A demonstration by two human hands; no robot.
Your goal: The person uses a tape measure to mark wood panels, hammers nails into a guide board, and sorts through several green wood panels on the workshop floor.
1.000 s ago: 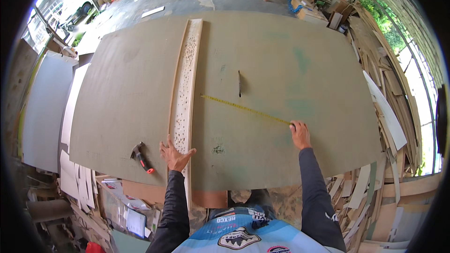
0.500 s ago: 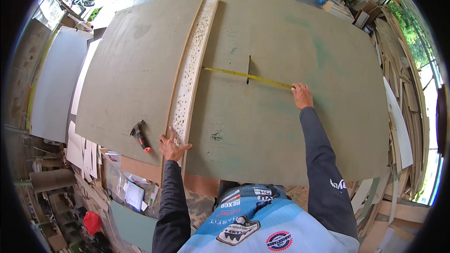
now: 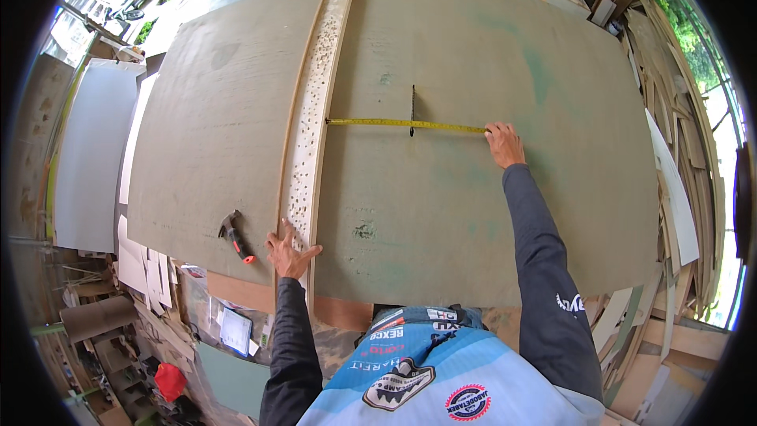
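A long white strip board (image 3: 306, 142) full of small holes, with wooden edges, runs away from me across a large grey-brown panel (image 3: 441, 229). Near its close end my left hand (image 3: 290, 255) lies on it, thumb and fingers spread. A yellow tape measure blade (image 3: 371, 121) stretches from the strip's right edge to my right hand (image 3: 505, 144), whose fingers are closed on its end. Under my right fingers, the tape's own end is hidden. The blade crosses a slim dark object (image 3: 412, 102) lying on the panel. A claw hammer (image 3: 235, 238) rests left of my left hand.
Stacked wooden boards (image 3: 682, 102) line the right side. White sheets (image 3: 96, 154) lean at the left. Below the panel's near left edge are a clipboard-like item (image 3: 236, 331), a brown roll (image 3: 98, 319) and a red object (image 3: 169, 381). Another person's feet show at the far edge.
The view has shifted slightly. The tape now lies more squarely across from the strip; its strip end has come nearer me and my right hand has moved slightly away. My left hand stays on the strip.
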